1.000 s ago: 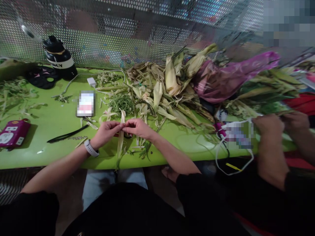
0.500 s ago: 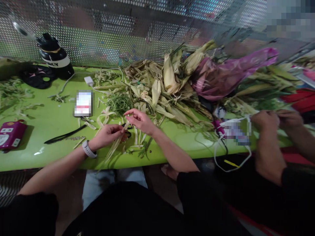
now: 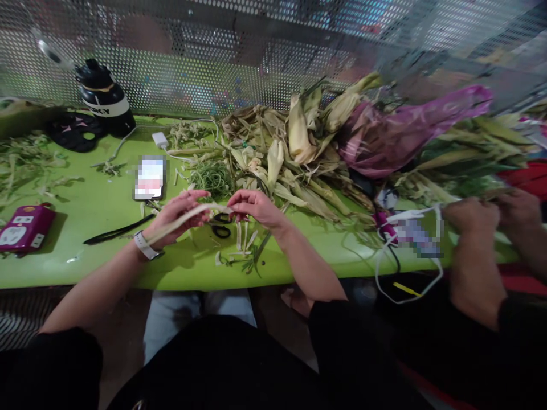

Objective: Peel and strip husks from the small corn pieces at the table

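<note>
Both my hands hold one pale corn husk strip [image 3: 188, 216] stretched almost level above the green table [image 3: 102, 256]. My left hand [image 3: 177, 216], with a white watch at the wrist, is closed round the strip's left part. My right hand [image 3: 252, 206] pinches its right end. Small black scissors [image 3: 220, 228] lie on the table just under the strip. Several loose husk scraps [image 3: 241, 250] lie below my right hand. A big pile of corn husks and cobs [image 3: 294, 154] rises behind my hands.
A phone [image 3: 149, 177], a charger [image 3: 160, 140], a black strap [image 3: 115, 230], a purple power box [image 3: 23, 226] and a dark bottle [image 3: 105, 102] sit to the left. A purple plastic bag [image 3: 401, 131] lies on the husks. Another person's hands [image 3: 474, 219] work at the right. A perforated metal wall stands behind.
My left hand rose and moved left along the strip, while my right hand kept the other end. The strip, which hung down a second ago, now runs nearly level between them.
</note>
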### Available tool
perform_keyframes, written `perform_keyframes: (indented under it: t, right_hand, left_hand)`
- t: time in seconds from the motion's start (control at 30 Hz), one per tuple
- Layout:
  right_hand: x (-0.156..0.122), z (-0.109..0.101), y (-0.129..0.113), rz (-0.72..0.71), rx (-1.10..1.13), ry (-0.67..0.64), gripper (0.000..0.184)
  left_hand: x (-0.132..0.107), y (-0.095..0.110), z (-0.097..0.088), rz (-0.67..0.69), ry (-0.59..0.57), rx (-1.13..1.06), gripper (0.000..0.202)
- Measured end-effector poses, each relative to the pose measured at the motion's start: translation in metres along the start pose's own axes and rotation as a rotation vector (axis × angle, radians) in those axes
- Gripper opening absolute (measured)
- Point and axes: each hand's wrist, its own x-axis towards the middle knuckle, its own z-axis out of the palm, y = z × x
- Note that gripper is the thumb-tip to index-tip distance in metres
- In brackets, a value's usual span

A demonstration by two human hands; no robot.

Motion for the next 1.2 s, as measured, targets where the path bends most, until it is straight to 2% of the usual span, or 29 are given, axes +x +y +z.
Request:
perform_keyframes:
  t: [0.1, 0.13, 0.2, 0.3, 0.43, 0.53, 0.63, 0.73, 0.8, 0.9, 1.0, 1.07, 1.13, 1.2]
  right_hand:
    - [0.008, 0.013, 0.009, -0.058, 0.244, 0.339, 0.025]
    - [0.011, 0.018, 0.012, -0.062, 0.299, 0.420, 0.027]
    - [0.016, 0.028, 0.019, -0.035, 0.318, 0.474, 0.031]
    - [0.019, 0.042, 0.026, -0.034, 0.191, 0.453, 0.031]
    - [0.015, 0.062, 0.028, -0.164, -0.104, 0.381, 0.025]
    - [0.013, 0.079, 0.022, -0.275, -0.220, 0.345, 0.024]
    - [0.015, 0.087, 0.009, -0.288, -0.216, 0.259, 0.032]
    - [0.025, 0.081, -0.002, -0.293, -0.226, 0.288, 0.034]
    - [0.035, 0.071, -0.004, -0.322, -0.335, 0.345, 0.027]
    - [0.053, 0.061, 0.000, -0.389, -0.764, 0.295, 0.018]
    - [0.068, 0.064, 0.008, -0.367, -1.214, 0.193, 0.026]
    - [0.075, 0.068, 0.013, -0.354, -1.390, 0.127, 0.026]
    - [0.080, 0.069, 0.013, -0.360, -1.390, 0.118, 0.021]
    - [0.082, 0.062, 0.008, -0.343, -1.167, 0.180, 0.017]
  left_hand:
    - [0.004, -0.008, 0.001, 0.076, 0.172, -0.098, 0.027]
    - [0.005, -0.012, 0.003, 0.065, 0.158, -0.046, 0.031]
    - [0.004, -0.020, 0.010, 0.108, 0.129, 0.118, 0.035]
    - [0.003, -0.029, 0.020, 0.225, 0.135, 0.359, 0.038]
    - [0.001, -0.029, 0.020, 0.272, 0.237, 0.503, 0.037]
    - [-0.003, -0.018, 0.016, 0.333, 0.279, 0.444, 0.034]
    - [-0.008, 0.003, 0.009, 0.434, 0.312, 0.277, 0.030]
    - [-0.009, 0.025, -0.001, 0.578, 0.430, 0.144, 0.027]
    - [-0.008, 0.034, -0.009, 0.609, 0.471, 0.099, 0.027]
    - [-0.004, 0.038, -0.018, 0.532, 0.485, 0.083, 0.027]
    - [-0.002, 0.035, -0.022, 0.480, 0.465, 0.076, 0.027]
    - [-0.001, 0.033, -0.022, 0.483, 0.445, 0.069, 0.027]
    - [-0.001, 0.034, -0.023, 0.494, 0.448, 0.070, 0.027]
    - [-0.002, 0.036, -0.025, 0.500, 0.474, 0.080, 0.029]
